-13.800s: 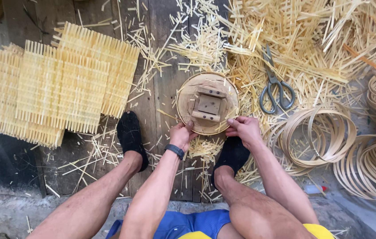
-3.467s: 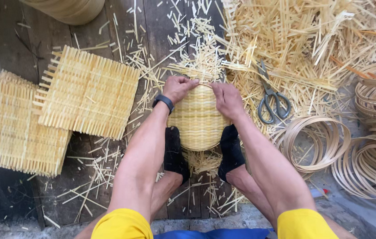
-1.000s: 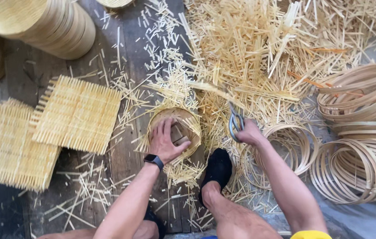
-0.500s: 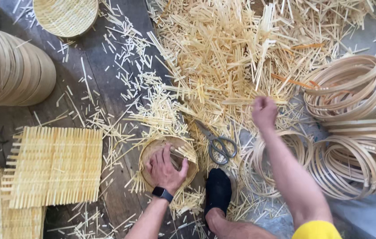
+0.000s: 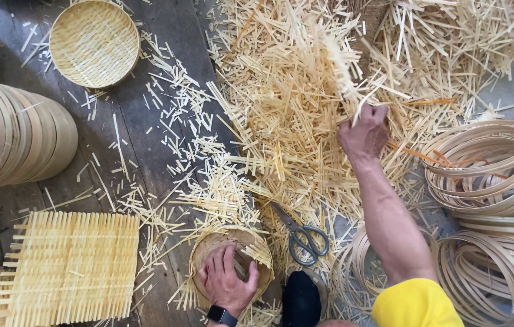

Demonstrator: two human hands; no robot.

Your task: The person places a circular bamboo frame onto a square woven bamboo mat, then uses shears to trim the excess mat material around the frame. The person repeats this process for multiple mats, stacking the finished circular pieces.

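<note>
Wooden plank floor [image 5: 148, 115], strewn w/ bamboo offcuts. Bottom centre: left hand [image 5: 227, 280], fingers spread flat inside half-woven basket [image 5: 231, 260]. Upper right: right hand [image 5: 364, 130], fingers clenched on bamboo strips [image 5: 339, 66]. Scissors [image 5: 300, 233] lie just right of basket; hoops [image 5: 487, 175] at right edge; woven mat [image 5: 72, 266] lower left.

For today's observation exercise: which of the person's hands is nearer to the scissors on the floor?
Left. The left hand rests in the small woven basket just beside the scissors; the right hand is farther up, gripping strips in the bamboo pile.
</note>
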